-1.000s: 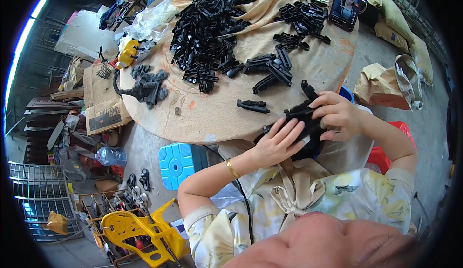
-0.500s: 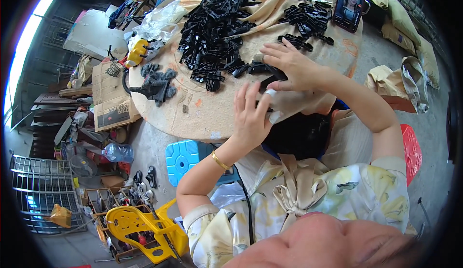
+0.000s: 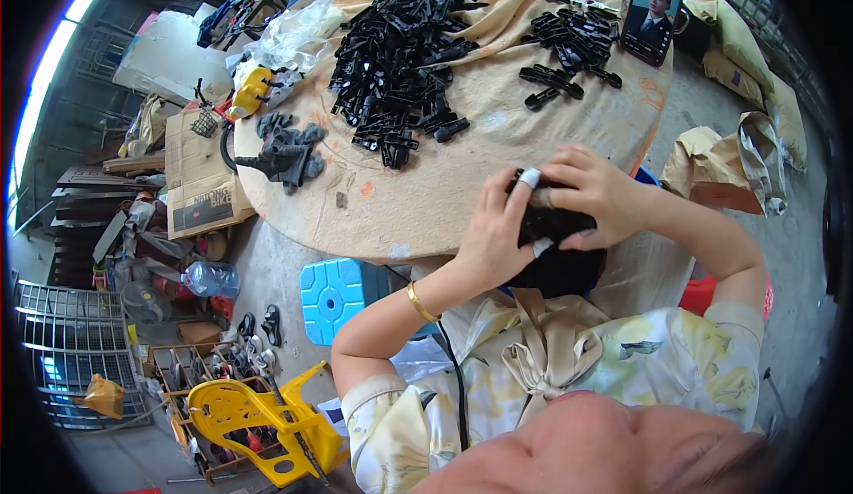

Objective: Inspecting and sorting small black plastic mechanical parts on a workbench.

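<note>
A black plastic part (image 3: 549, 224) sits at the near edge of the round table (image 3: 426, 201), and I see both hands closed on it — the left hand (image 3: 494, 232) curled along its left side, the right hand (image 3: 593, 196) folded over its top, a taped fingertip (image 3: 530, 178) pressing down. I judge this as the middle of fitting or squeezing the piece together; the next move calls for firm, even pressure without letting it slip off the edge. Beyond it, 2 heaps of black parts (image 3: 400, 59) lie on the tan cloth, with a propped phone (image 3: 650, 16) at the far side. Below the table stand a blue stool (image 3: 333, 290) and a yellow plastic chair (image 3: 258, 418) on a cluttered concrete floor.
</note>
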Demonstrator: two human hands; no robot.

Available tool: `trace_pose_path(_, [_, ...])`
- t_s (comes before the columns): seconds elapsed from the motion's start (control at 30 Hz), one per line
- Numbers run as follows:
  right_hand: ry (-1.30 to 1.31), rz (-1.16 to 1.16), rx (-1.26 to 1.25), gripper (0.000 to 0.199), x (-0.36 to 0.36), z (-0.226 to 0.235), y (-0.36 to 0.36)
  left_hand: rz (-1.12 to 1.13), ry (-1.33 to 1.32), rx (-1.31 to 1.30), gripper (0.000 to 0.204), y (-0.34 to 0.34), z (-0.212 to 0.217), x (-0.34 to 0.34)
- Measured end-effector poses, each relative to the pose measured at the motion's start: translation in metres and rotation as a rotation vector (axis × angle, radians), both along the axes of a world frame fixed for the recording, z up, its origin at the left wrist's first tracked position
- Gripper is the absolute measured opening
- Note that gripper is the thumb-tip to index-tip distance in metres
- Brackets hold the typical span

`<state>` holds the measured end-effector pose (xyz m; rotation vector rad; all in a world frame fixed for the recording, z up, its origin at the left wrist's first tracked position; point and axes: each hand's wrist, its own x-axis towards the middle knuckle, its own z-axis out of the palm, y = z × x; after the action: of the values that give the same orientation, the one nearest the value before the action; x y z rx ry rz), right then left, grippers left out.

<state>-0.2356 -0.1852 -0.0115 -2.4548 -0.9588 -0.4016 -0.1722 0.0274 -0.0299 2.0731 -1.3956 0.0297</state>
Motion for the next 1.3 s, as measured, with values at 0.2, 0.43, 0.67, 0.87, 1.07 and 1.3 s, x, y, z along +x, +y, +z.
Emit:
trace_pose_path(0.2, [-0.049, 0.008, -0.074, 0.054, -0.049, -0.008, -0.006, -0.236, -0.096, -0.108, 0.053, -0.007, -0.020, -0.021])
trace_pose_path(0.43, [-0.021, 0.073, -0.113, 0.027, -0.053, -0.018, -0.025, -0.544, -0.354, -0.125, 0.028, -0.017, -0.014, -0.018])
trace_pose_path(0.67, [-0.264, -0.184, 0.051, 0.027, 0.045, 0.018, -0.012, 0.228, -0.345, -0.276, 0.035, 0.007, 0.036, 0.120])
trace_pose_path(0.87, [-0.239, -0.575, 0.293, 0.042, 0.220, 0.015, -0.064, 0.535, -0.140, 0.044, 0.072, 0.022, -0.001, 0.212])
trace_pose_path(1.07, [0.050, -0.762, 0.086, 0.055, 0.346, -0.001, -0.136, 0.404, -0.172, 0.019, 0.065, -0.006, -0.007, 0.183])
trace_pose_path(1.3, [0.145, -0.862, 0.032, 0.058, 0.441, -0.030, -0.145, 0.227, -0.216, 0.051, 0.056, 0.005, 0.012, 0.175])
